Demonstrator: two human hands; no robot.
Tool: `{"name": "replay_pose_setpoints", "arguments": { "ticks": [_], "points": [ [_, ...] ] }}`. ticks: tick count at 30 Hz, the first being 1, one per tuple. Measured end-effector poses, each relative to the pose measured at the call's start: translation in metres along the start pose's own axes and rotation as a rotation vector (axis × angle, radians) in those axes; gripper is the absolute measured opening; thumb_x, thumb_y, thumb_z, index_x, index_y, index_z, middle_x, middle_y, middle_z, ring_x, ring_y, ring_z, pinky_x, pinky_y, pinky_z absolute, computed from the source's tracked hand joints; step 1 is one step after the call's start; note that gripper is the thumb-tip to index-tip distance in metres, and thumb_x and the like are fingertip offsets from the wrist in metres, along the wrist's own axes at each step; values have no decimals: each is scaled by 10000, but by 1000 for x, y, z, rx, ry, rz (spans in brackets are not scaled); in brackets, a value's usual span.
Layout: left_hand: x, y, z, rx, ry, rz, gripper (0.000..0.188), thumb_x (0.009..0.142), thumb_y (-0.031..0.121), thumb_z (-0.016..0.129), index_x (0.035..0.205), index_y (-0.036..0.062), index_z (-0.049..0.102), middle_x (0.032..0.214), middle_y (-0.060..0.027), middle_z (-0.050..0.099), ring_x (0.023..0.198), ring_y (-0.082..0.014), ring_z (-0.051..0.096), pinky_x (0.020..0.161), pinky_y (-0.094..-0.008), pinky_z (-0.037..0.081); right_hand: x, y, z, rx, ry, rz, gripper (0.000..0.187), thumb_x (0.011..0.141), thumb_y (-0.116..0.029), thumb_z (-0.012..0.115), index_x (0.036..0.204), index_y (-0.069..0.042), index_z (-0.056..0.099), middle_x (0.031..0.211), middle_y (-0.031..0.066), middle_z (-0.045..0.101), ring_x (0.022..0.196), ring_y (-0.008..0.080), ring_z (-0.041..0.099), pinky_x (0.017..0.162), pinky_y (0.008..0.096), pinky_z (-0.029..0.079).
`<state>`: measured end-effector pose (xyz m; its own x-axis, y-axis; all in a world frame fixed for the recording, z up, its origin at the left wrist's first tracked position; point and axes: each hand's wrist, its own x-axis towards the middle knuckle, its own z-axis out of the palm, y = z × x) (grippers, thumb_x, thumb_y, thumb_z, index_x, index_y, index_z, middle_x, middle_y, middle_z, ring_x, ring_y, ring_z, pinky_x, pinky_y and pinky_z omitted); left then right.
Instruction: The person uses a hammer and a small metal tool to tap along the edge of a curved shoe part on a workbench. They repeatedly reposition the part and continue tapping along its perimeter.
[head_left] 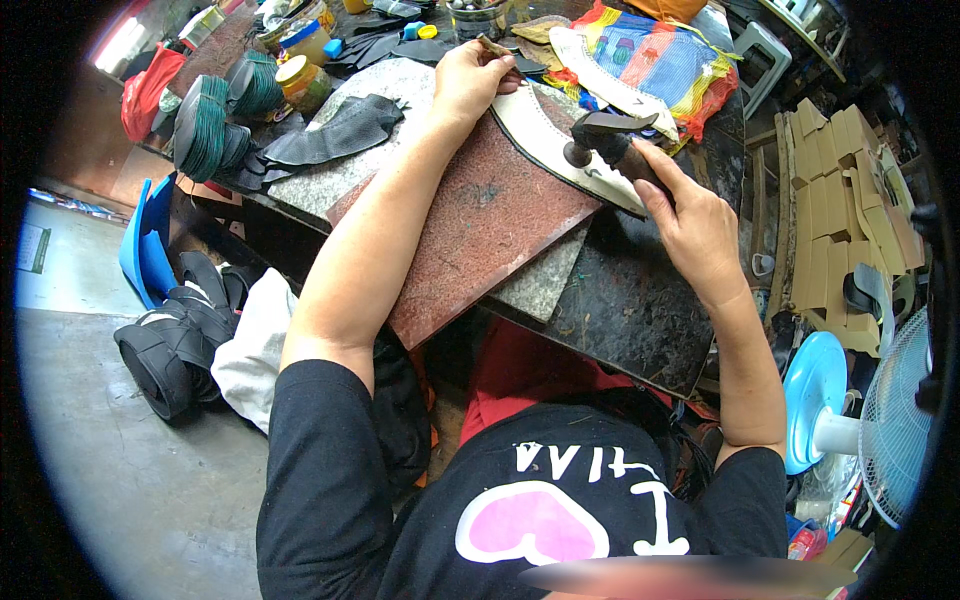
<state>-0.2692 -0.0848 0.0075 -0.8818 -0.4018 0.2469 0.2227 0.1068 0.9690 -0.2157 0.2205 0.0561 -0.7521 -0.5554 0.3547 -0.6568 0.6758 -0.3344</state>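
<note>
A curved white piece with a dark edge (pixel 535 135), like a cut part of a shoe upper, lies over the reddish stone slab (pixel 470 215). At its far end my left hand (pixel 472 84) is closed, its fingers pinching that piece; a bit of tan material shows above the fingertips. My right hand (pixel 695 225) is wrapped round the handle of a hammer (pixel 610 128). The dark hammer head hangs over the right part of the white piece; whether they touch, I cannot tell.
Dark leather pieces (pixel 335 132), spools of green cord (pixel 203 128) and a yellow-lidded jar (pixel 300 82) stand at left on the table. A colourful mesh bag (pixel 655 60) lies at far right. Beyond the right edge are stacked cardboard boxes (pixel 835 200) and a fan (pixel 895 420).
</note>
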Motion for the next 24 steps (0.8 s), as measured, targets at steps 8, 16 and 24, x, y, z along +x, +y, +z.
{"name": "replay_pose_setpoints", "arguments": {
  "ticks": [8, 16, 24],
  "points": [
    [3, -7, 1, 126, -1, 75, 130, 919, 64, 647, 976, -52, 662, 864, -112, 711, 709, -131, 703, 632, -237, 593, 1, -1, -1, 12, -5, 9, 391, 942, -355, 592, 1328, -295, 570, 1006, 135, 707, 842, 351, 688, 704, 447, 549],
    [-10, 6, 4, 559, -2, 353, 171, 894, 125, 686, 1013, 4, 676, 887, -109, 730, 784, -170, 710, 725, -291, 556, 8, 1, -5, -15, -50, 32, 386, 932, -387, 603, 1312, -318, 589, 990, 138, 708, 842, 350, 690, 712, 449, 545],
    [-17, 10, 18, 823, 36, 674, 173, 884, 149, 667, 975, 6, 628, 877, -214, 663, 832, -401, 656, 713, -425, 531, 74, -22, -50, 392, 465, -201, 368, 963, -351, 594, 1314, -243, 603, 995, 122, 700, 873, 257, 676, 748, 372, 525]
  ]
}}
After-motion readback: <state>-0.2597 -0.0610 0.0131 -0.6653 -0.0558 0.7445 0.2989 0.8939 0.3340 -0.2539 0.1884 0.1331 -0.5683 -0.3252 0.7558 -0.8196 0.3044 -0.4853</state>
